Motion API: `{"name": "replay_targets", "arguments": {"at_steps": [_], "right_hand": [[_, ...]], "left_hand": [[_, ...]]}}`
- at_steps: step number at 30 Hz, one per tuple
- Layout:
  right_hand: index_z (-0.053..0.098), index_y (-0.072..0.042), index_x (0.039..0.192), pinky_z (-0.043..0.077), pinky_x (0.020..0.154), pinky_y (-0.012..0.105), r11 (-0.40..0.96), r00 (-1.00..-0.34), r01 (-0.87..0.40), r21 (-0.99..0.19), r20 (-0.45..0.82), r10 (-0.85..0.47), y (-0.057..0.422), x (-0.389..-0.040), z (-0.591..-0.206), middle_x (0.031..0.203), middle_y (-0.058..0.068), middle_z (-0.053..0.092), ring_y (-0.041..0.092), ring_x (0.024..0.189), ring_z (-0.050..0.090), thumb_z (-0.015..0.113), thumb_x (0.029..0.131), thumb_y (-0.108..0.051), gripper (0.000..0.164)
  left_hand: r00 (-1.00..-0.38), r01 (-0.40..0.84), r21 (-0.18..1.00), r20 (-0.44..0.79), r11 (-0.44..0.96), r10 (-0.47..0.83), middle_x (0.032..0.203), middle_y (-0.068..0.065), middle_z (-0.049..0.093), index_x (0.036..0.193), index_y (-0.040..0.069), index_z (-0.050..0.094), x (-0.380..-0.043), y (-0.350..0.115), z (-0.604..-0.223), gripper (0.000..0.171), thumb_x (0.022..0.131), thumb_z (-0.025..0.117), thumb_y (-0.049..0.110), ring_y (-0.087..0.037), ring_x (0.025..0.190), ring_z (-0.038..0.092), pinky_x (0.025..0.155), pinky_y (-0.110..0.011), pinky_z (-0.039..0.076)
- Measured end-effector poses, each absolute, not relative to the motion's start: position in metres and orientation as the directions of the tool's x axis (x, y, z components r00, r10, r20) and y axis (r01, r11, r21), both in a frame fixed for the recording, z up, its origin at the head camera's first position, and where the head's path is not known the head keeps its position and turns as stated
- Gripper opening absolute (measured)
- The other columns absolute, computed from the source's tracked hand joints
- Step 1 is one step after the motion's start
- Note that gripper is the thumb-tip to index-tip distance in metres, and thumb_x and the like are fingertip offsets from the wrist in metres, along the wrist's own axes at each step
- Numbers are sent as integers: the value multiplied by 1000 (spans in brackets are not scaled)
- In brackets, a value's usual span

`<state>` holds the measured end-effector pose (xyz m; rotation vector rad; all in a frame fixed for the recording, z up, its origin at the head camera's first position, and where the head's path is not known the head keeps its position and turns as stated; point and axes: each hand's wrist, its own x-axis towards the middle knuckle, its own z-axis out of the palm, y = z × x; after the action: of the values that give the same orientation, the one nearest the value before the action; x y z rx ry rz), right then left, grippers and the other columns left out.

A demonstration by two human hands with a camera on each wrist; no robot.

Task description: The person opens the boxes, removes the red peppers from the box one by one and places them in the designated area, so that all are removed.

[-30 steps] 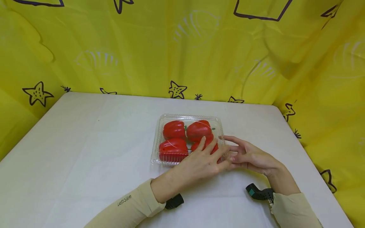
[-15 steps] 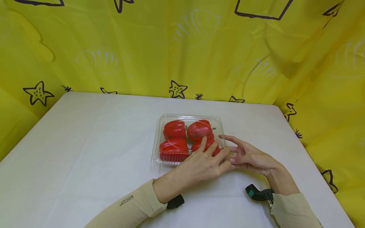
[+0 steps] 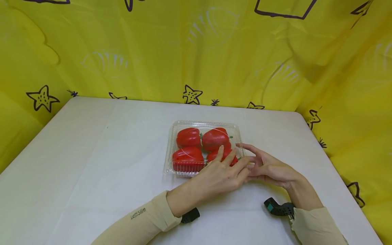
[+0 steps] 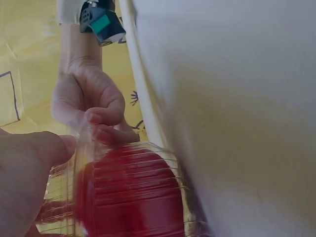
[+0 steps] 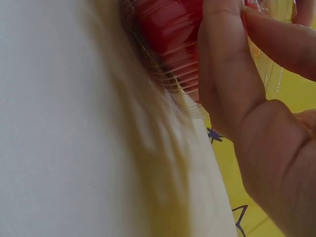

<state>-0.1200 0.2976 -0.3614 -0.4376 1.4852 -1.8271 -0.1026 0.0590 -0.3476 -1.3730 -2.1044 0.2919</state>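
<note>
A clear plastic clamshell container (image 3: 169, 160) with several red bell peppers (image 3: 187, 158) inside sits on the table, its lid lying over them. My left hand (image 3: 215, 177) reaches across its front right part, fingers spread over the lid. In the left wrist view, the left thumb (image 4: 61, 148) bears on the container's ribbed rim. At the right front corner, my right hand (image 3: 272, 170) holds the container's edge between bent fingers and thumb. In the right wrist view, right fingers (image 5: 229, 54) lie along the ribbed side. The two hands meet at that corner, partly hiding the rim.
A white cloth covers the table (image 3: 107, 163). Yellow curtains (image 3: 153, 51) with dark starfish drawings hang behind and at both sides. A black wrist camera (image 3: 278, 207) is strapped below the right hand, and another (image 3: 190, 216) shows under the left sleeve.
Both hands stay at the container's right front corner. The left hand has shifted slightly, its fingers lying a little farther right. The head view has tilted a bit.
</note>
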Motion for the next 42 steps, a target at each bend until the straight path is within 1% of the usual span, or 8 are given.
{"name": "replay_targets", "arguments": {"at_steps": [3,7,12,17,23,28,35,42], "right_hand": [[5,-14,159,57,93,35,-44,-681,312,-949,-191,-707,299,-120,-359,126,7,59,20,105,67,48,96,9,80],[6,-12,158,56,96,37,69,-721,266,-961,-246,-648,300,-118,-354,133,8,53,25,111,66,54,96,2,79],[8,-9,158,56,95,33,257,-787,167,-952,-285,-547,295,-117,-348,139,13,48,25,113,64,63,93,-7,85],[17,-12,157,55,93,29,378,-833,108,-919,-292,-470,294,-115,-345,139,22,48,24,113,63,66,92,-13,81],[22,-15,156,56,91,28,411,-867,70,-909,-259,-425,295,-115,-341,140,22,45,23,114,61,66,93,-15,76],[24,-16,155,55,90,25,437,-898,-26,-899,-170,-405,291,-115,-342,143,21,42,34,123,54,67,94,-16,75],[22,-19,157,51,94,16,452,-917,-154,-879,-43,-396,287,-116,-345,147,18,39,42,131,47,68,92,-10,80],[20,-21,158,49,97,16,433,-908,-219,-874,20,-418,285,-116,-345,158,14,28,42,136,41,70,91,-10,84]], "left_hand": [[-303,787,-415,385,457,872,135,1,58,129,23,60,-102,57,-345,30,103,52,33,-34,128,58,102,-56,49],[-339,831,-297,401,471,851,141,0,55,129,25,57,-101,54,-340,30,100,58,32,-32,133,53,108,-56,44],[-349,832,-269,425,485,835,142,-2,54,127,23,55,-102,53,-338,28,99,58,28,-28,133,52,110,-52,44],[-365,843,-206,459,497,810,141,-1,56,130,22,56,-103,53,-336,32,99,58,28,-25,131,54,110,-50,45],[-404,854,-121,459,506,792,138,0,58,133,20,55,-104,47,-331,44,92,66,35,-20,127,56,110,-43,46],[-432,846,-103,441,523,787,139,0,56,135,19,53,-108,40,-325,54,90,68,44,-19,130,53,111,-39,45],[-484,842,-30,396,538,780,144,-3,54,137,16,53,-110,24,-321,62,89,68,52,-21,133,51,113,-41,43],[-539,821,31,372,571,756,146,-4,52,139,14,52,-112,3,-320,65,89,67,53,-22,136,48,115,-46,40]]}}
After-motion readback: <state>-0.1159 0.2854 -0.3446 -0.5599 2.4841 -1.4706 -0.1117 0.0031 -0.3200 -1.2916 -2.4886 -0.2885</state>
